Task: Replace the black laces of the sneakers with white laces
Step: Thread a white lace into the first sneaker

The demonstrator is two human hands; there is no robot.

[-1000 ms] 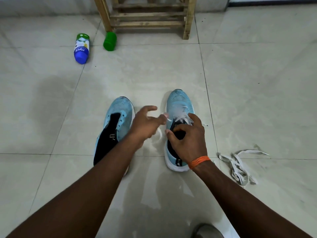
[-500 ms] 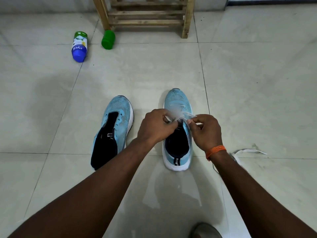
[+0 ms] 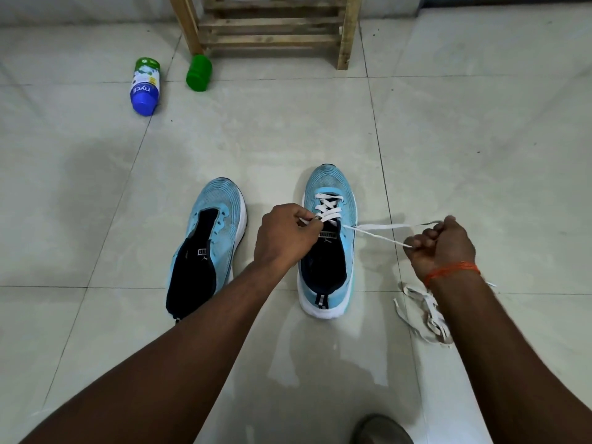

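Two grips: right hand [image 3: 443,245] clenches the white lace [image 3: 368,226], left hand [image 3: 282,233] apparently pinches it; uneven pull could unthread the sneaker [image 3: 330,182].

Blue-capped bottle [image 3: 144,85] lying on tiled floor [image 3: 480,139], green container [image 3: 199,72] near wooden rack [image 3: 272,27]

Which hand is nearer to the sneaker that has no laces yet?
Left. The left hand is just right of the unlaced sneaker, pinching the white lace at the laced sneaker; the right hand is beyond that shoe, gripping its ends.
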